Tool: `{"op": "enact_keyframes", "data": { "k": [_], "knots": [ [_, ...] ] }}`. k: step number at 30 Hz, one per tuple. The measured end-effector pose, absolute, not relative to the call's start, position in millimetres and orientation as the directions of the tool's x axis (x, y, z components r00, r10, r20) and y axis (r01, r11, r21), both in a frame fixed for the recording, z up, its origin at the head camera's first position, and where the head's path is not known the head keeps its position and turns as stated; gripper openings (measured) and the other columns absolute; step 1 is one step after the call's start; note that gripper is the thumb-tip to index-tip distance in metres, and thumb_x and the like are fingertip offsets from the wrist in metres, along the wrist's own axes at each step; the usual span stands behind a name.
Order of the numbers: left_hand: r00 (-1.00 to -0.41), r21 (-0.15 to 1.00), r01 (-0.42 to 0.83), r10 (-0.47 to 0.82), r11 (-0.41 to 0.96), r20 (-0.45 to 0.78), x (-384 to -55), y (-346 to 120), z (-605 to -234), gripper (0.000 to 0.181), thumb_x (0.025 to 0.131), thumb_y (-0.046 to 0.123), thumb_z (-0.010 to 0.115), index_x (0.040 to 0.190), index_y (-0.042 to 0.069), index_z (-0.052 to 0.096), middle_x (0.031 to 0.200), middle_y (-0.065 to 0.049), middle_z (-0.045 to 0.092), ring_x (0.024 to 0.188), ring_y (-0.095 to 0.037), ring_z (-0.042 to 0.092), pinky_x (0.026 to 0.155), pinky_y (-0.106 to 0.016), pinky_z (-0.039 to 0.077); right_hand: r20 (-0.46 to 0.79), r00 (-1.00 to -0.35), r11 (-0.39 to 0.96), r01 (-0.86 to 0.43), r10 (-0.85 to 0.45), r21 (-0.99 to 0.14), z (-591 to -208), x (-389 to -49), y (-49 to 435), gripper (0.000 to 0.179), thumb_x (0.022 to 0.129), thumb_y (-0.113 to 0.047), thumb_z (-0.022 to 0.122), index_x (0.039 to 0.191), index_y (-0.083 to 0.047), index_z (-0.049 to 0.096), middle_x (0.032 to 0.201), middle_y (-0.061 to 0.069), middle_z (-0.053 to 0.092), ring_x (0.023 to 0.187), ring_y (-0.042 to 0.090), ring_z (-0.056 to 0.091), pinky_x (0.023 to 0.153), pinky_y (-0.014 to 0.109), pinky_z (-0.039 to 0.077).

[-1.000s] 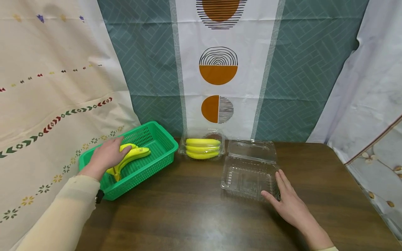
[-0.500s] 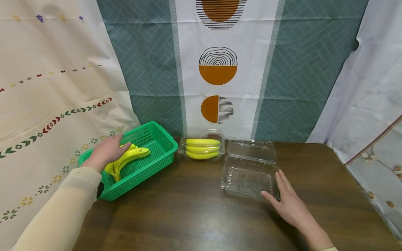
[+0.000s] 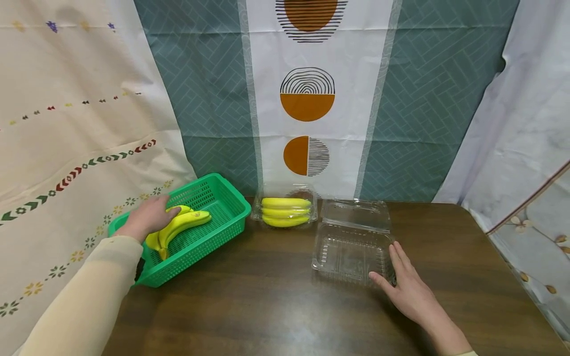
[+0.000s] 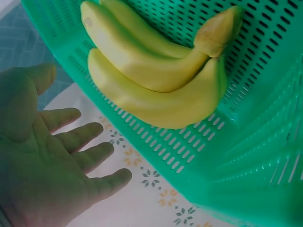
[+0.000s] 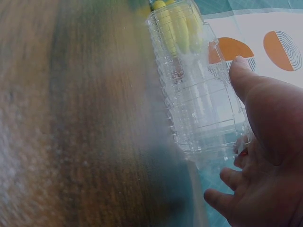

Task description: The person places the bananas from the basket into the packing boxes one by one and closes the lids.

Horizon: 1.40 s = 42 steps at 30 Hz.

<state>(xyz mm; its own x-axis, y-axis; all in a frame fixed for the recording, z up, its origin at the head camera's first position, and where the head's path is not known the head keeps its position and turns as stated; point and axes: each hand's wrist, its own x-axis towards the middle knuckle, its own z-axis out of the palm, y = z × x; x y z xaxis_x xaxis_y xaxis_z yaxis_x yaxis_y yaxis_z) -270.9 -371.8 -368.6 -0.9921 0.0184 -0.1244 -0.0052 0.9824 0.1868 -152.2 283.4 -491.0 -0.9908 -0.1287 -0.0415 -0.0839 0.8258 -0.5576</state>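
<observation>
A bunch of yellow bananas lies in a green plastic basket on the left. My left hand hovers over the basket's left side, above the bananas; in the left wrist view its fingers are spread and apart from the bunch, which shows several bananas joined at one stem. On the right, a clear plastic clamshell box lies unfolded with its lid back and nothing inside. My right hand rests at the box's right side, fingers straight, the thumb near its front corner.
Behind, left of the unfolded box, a second clear box holds several bananas. Everything stands on a dark wooden table. Patterned curtains hang right behind and on both sides.
My left hand has drawn back slightly to the left, uncovering more of the bananas. The right hand and both boxes stay where they were; the head view shifts a little.
</observation>
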Motion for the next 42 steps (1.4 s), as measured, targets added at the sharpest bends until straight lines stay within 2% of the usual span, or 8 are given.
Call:
{"op": "enact_keyframes", "data": {
  "k": [4, 12, 26, 27, 30, 33, 35, 42],
  "knots": [
    [-0.987, 0.18, -0.034, -0.005, 0.983, -0.158, -269, -374, -371, 0.081, 0.116, 0.044, 0.048, 0.164, -0.018, 0.026, 0.164, -0.049, 0.023, 0.148, -0.07, 0.026, 0.113, -0.083, 0.032, -0.046, -0.99, 0.824, -0.082, -0.13, -0.561, -491, -152, 283, 0.113, 0.107, -0.069, 0.059, 0.176, -0.002, -0.001, 0.183, 0.024, -0.006, 0.159, 0.063, 0.017, 0.107, 0.085, 0.036],
    [-0.979, 0.164, -0.038, -0.004, 0.986, -0.205, -272, -376, -371, 0.082, 0.117, 0.045, 0.048, 0.163, -0.019, 0.027, 0.161, -0.05, 0.028, 0.147, -0.07, 0.03, 0.11, -0.082, 0.036, -0.053, -0.99, 0.824, -0.078, -0.13, -0.562, -492, -152, 283, 0.113, 0.107, -0.069, 0.059, 0.176, -0.003, -0.002, 0.183, 0.023, -0.006, 0.159, 0.063, 0.017, 0.107, 0.085, 0.036],
    [-0.941, 0.209, -0.078, -0.003, 0.975, -0.338, -280, -383, -377, 0.089, 0.117, 0.045, 0.049, 0.163, -0.023, 0.015, 0.162, -0.05, 0.025, 0.147, -0.07, 0.03, 0.116, -0.078, 0.035, -0.037, -0.991, 0.824, -0.088, -0.131, -0.559, -492, -153, 282, 0.113, 0.107, -0.068, 0.059, 0.176, -0.002, -0.001, 0.183, 0.023, -0.005, 0.159, 0.062, 0.018, 0.108, 0.084, 0.036],
    [-0.94, 0.215, -0.08, -0.001, 0.973, -0.342, -284, -389, -382, 0.095, 0.116, 0.052, 0.05, 0.164, -0.022, 0.014, 0.162, -0.05, 0.024, 0.148, -0.07, 0.029, 0.116, -0.078, 0.034, -0.036, -0.991, 0.824, -0.088, -0.131, -0.559, -493, -153, 282, 0.112, 0.107, -0.068, 0.06, 0.176, -0.002, -0.001, 0.183, 0.023, -0.005, 0.159, 0.062, 0.018, 0.108, 0.084, 0.036],
    [-0.934, 0.227, -0.091, -0.004, 0.97, -0.358, -289, -393, -387, 0.096, 0.114, 0.051, 0.052, 0.163, -0.022, 0.015, 0.162, -0.051, 0.023, 0.148, -0.07, 0.03, 0.117, -0.077, 0.034, -0.035, -0.991, 0.824, -0.088, -0.129, -0.56, -493, -153, 283, 0.112, 0.108, -0.068, 0.06, 0.176, -0.002, -0.001, 0.183, 0.023, -0.004, 0.159, 0.062, 0.018, 0.108, 0.084, 0.036],
    [-0.934, 0.231, -0.084, 0.004, 0.969, -0.358, -293, -396, -392, 0.096, 0.113, 0.049, 0.056, 0.162, -0.023, 0.017, 0.16, -0.051, 0.028, 0.144, -0.067, 0.037, 0.115, -0.075, 0.038, -0.034, -0.991, 0.823, -0.088, -0.128, -0.561, -493, -153, 283, 0.112, 0.108, -0.068, 0.06, 0.176, -0.002, 0.0, 0.183, 0.023, -0.004, 0.159, 0.062, 0.018, 0.108, 0.085, 0.036],
    [-0.934, 0.229, -0.079, 0.009, 0.97, -0.357, -290, -391, -389, 0.09, 0.112, 0.041, 0.058, 0.159, -0.025, 0.02, 0.157, -0.052, 0.031, 0.139, -0.064, 0.043, 0.112, -0.073, 0.041, -0.033, -0.991, 0.822, -0.089, -0.129, -0.563, -493, -153, 283, 0.112, 0.108, -0.067, 0.059, 0.176, -0.002, 0.0, 0.183, 0.023, -0.004, 0.159, 0.062, 0.018, 0.108, 0.085, 0.036],
    [-0.951, 0.239, -0.042, 0.035, 0.97, -0.306, -297, -402, -402, 0.098, 0.104, 0.048, 0.074, 0.159, -0.02, 0.028, 0.152, -0.048, 0.044, 0.13, -0.058, 0.053, 0.106, -0.069, 0.046, -0.036, -0.992, 0.824, -0.084, -0.125, -0.56, -492, -152, 283, 0.112, 0.108, -0.068, 0.059, 0.176, -0.002, 0.0, 0.183, 0.023, -0.005, 0.159, 0.062, 0.018, 0.107, 0.085, 0.037]
  ]
}}
